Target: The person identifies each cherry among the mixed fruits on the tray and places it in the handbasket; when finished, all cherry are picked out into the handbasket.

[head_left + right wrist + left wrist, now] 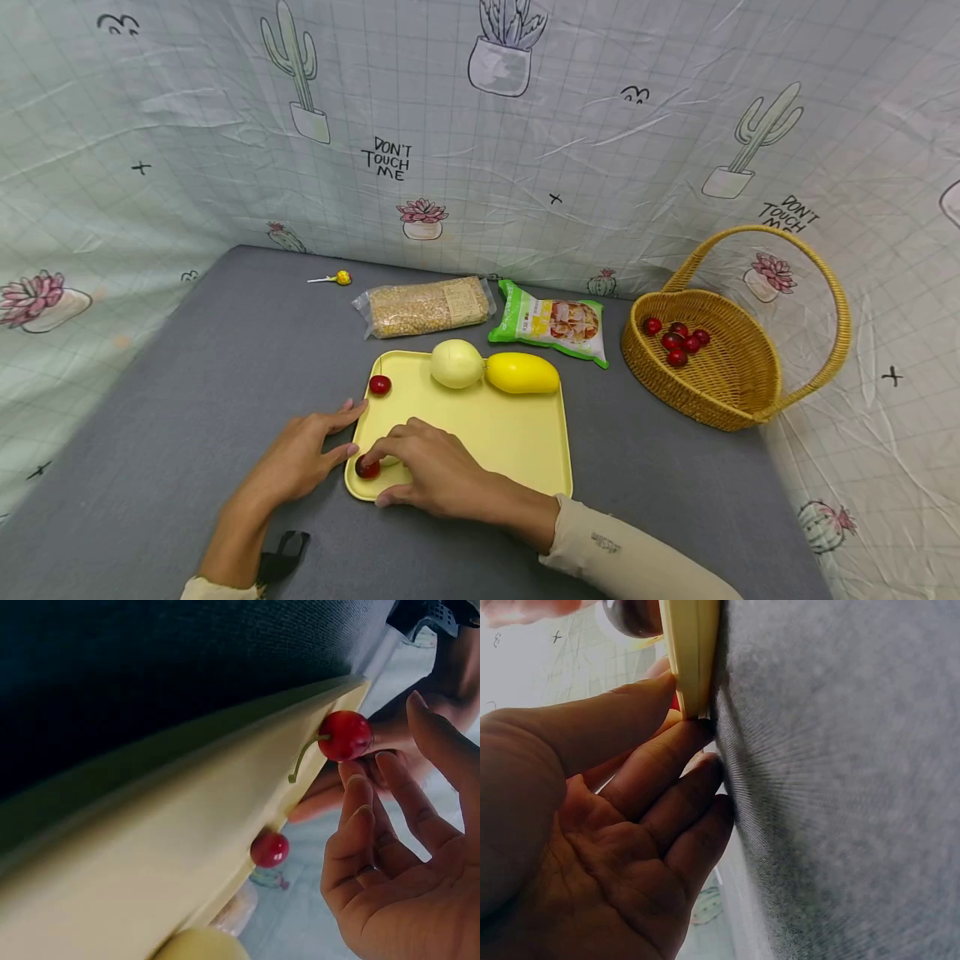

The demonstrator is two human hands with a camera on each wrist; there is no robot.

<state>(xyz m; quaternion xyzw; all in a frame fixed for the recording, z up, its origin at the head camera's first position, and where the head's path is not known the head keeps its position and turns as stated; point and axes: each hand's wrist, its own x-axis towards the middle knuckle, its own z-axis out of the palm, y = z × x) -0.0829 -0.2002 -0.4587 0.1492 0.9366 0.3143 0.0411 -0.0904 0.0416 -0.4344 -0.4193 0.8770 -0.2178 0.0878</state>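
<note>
A yellow tray lies on the grey table. My left hand rests at its left edge, thumb and index fingertip touching the rim; the left wrist view shows the thumb against the tray's side. Over the tray's near left corner, my right hand touches a dark red cherry with its fingertips. In the right wrist view the thumb stands apart from this cherry, whose green stem shows. Another cherry sits in the far left corner. A pale round onion-like item and a yellow mango-like fruit lie along the far rim.
A wicker basket with a tall handle stands at right, several cherries inside. Behind the tray lie a clear bag of yellow grains and a green-and-white packet. A lollipop lies far left. Patterned cloth hangs behind.
</note>
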